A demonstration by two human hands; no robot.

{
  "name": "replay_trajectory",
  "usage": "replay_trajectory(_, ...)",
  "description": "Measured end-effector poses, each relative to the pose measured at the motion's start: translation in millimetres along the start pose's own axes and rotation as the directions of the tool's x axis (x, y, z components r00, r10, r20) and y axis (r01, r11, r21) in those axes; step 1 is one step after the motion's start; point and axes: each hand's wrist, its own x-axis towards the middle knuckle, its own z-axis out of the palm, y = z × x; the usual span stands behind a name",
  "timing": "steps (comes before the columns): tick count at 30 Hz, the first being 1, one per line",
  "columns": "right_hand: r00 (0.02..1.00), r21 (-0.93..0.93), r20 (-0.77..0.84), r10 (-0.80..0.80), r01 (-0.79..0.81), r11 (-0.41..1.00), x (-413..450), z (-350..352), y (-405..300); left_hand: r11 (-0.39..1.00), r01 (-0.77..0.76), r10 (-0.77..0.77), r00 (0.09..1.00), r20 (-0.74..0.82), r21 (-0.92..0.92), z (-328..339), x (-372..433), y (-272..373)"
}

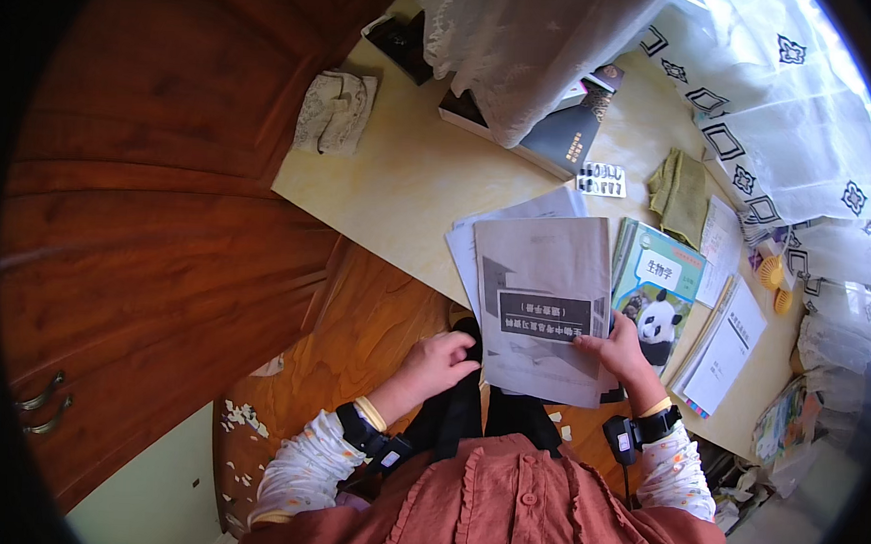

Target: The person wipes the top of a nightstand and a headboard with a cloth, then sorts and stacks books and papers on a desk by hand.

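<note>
A grey-covered printed booklet (545,269), its title upside down to me, hangs over the desk's front edge. My right hand (621,353) grips it at its right side, thumb on the cover and fingers behind. Something dark shows under its lower right corner. Just left of the booklet is my left hand (442,360), loosely curled and holding nothing, with a gap between thumb and forefinger. Loose white sheets (463,251) stick out behind the booklet. To its right lies a green biology textbook (661,289) with a panda on the cover, on top of other books.
Farther right are a stack of papers (724,350), an olive cloth (678,195) and yellow fan-shaped items (771,272). Thick dark books (558,139) sit under a hanging lace curtain (518,49). A folded lace cloth (335,113) lies near the wooden cabinet (168,224). Paper scraps (243,418) litter the floor.
</note>
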Motion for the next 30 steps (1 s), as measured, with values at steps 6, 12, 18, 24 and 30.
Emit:
replay_trajectory(6, 0.951, -0.631, 0.043, -0.306, 0.263, 0.73, -14.6, -7.1, -72.5, 0.453, -0.666, 0.854, 0.516, -0.073, 0.592, 0.3, 55.3, 125.8)
replay_trajectory(12, 0.911, -0.815, 0.184, -0.37, 0.352, 0.461, -16.4, -2.8, -108.4, 0.539, -0.423, 0.344, 0.9, 0.268, 0.728, -5.9, 102.8, 162.7)
replay_trajectory(18, 0.872, -0.833, 0.243, -0.425, 0.412, 0.369, -12.9, -5.7, -128.0, 0.652, -0.39, 0.292, 0.92, 0.26, 0.65, -23.0, 103.5, 153.9)
replay_trajectory(24, 0.343, -0.481, -0.342, -0.875, 0.736, 0.477, -46.3, -37.5, -124.5, 0.946, -0.07, 0.075, 0.997, -0.005, 0.318, -66.6, 86.8, 109.5)
replay_trajectory(30, 0.922, 0.522, -0.356, -0.155, 0.333, 0.785, -32.3, -21.8, -2.1, 0.851, -0.116, 0.077, 0.992, -0.096, -0.512, -69.6, 68.0, 109.0)
